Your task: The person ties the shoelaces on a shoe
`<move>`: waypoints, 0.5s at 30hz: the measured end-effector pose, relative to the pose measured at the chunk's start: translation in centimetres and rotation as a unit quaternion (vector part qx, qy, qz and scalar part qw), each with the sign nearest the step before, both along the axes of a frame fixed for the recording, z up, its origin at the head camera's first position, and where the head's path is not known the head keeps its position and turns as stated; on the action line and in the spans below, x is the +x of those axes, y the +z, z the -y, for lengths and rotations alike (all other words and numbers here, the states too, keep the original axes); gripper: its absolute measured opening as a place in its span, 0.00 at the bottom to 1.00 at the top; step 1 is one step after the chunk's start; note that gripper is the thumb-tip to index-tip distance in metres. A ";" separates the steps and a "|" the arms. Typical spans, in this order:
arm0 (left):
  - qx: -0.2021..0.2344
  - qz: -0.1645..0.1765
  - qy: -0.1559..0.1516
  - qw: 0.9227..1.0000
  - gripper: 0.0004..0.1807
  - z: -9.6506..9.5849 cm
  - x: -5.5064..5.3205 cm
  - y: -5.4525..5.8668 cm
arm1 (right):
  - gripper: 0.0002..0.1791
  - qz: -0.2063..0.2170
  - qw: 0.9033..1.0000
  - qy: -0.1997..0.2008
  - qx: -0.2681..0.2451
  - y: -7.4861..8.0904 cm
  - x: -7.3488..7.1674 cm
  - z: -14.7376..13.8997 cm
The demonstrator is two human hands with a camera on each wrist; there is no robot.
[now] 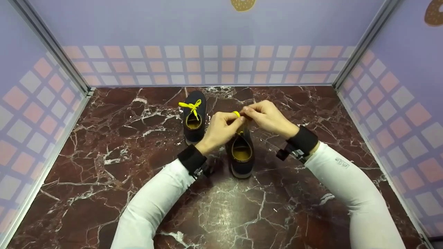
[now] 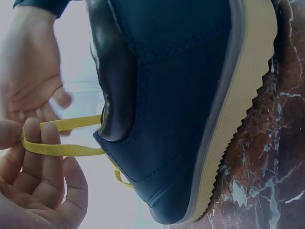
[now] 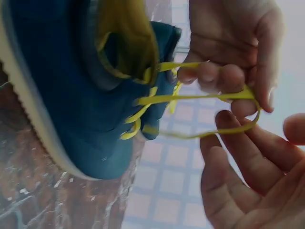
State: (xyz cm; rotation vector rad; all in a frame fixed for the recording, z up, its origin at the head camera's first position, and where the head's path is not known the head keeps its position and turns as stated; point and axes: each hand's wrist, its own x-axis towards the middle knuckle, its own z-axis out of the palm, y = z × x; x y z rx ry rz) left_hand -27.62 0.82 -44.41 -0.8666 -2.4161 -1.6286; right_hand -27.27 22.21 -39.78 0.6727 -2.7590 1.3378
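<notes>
A dark blue shoe [image 1: 242, 162] with yellow laces stands toe away on the marbled surface, below both hands. My left hand [image 1: 223, 128] pinches its yellow shoelace [image 3: 190, 97] between thumb and index finger, above the shoe's opening. In the right wrist view the lace makes a loop out from the eyelets to the pinching fingers of the left hand [image 3: 233, 52]. My right hand [image 1: 268, 116] reaches in from the right, fingertips close to the left ones. Its fingers [image 3: 248, 157] touch the loop from below, with the thumb held apart.
Left of this shoe stands a second dark shoe [image 1: 195, 100], its yellow laces tied in a bow [image 1: 192, 105]. The brown marbled surface [image 1: 138, 155] ends at a back wall [image 1: 207, 62] and side walls with pink and white squares.
</notes>
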 end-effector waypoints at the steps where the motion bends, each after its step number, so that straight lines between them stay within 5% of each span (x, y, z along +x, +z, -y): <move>1: 0.006 0.004 0.003 1.000 0.20 0.1 -0.1 0.0 | 0.20 0.006 1.000 -0.002 0.008 -0.1 0.0 -0.3; 15: 0.030 0.021 0.020 0.999 0.19 0.0 -1.0 0.0 | 0.08 0.012 1.000 -0.004 0.018 -0.7 0.2 -1.5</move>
